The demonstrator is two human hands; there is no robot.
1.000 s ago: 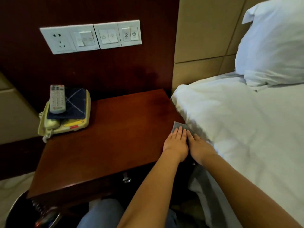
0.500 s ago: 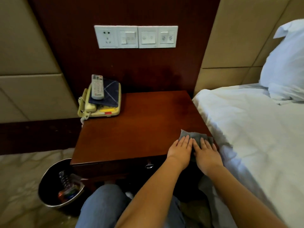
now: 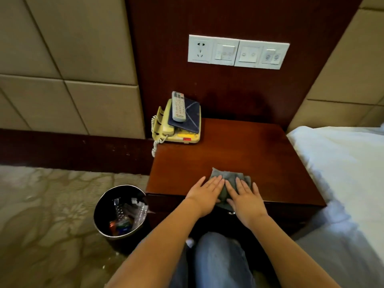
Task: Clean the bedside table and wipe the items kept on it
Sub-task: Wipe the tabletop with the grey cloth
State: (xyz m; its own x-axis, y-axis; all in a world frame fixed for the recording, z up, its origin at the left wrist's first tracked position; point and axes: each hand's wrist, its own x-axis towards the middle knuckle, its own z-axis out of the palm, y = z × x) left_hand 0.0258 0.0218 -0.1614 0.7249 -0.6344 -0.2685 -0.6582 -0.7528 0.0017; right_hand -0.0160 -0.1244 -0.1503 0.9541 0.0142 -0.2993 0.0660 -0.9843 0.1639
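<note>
Both bare forearms reach up from the bottom of the frame and meet at the lower centre. The left hand [image 3: 204, 194] lies palm down with its fingers straight and close together and its thumb spread out to the left. Its fingertips press on the left part of a small crumpled grey cloth [image 3: 225, 177]. The right hand [image 3: 246, 197] lies flat beside it, fingers straight and slightly fanned, covering the right part of the cloth. Neither hand curls round anything; both simply press the cloth down.

The cloth sits on the dark reddish-brown wooden bedside table [image 3: 259, 150], at about the middle of its front edge, with its far corner showing beyond the fingertips. At the table's back left corner, in the centre of the frame, stands a cream-yellow corded telephone [image 3: 176, 136]. A dark blue flat folder [image 3: 193, 117] lies on it, and a white remote control [image 3: 178, 107] lies on the folder.

Half a second ago the hands and cloth were at the table's front right corner, just beside the white bed sheet [image 3: 342, 163]. They have since slid left along the front edge, well apart from the bed. The telephone, folder and remote have not moved.
</note>
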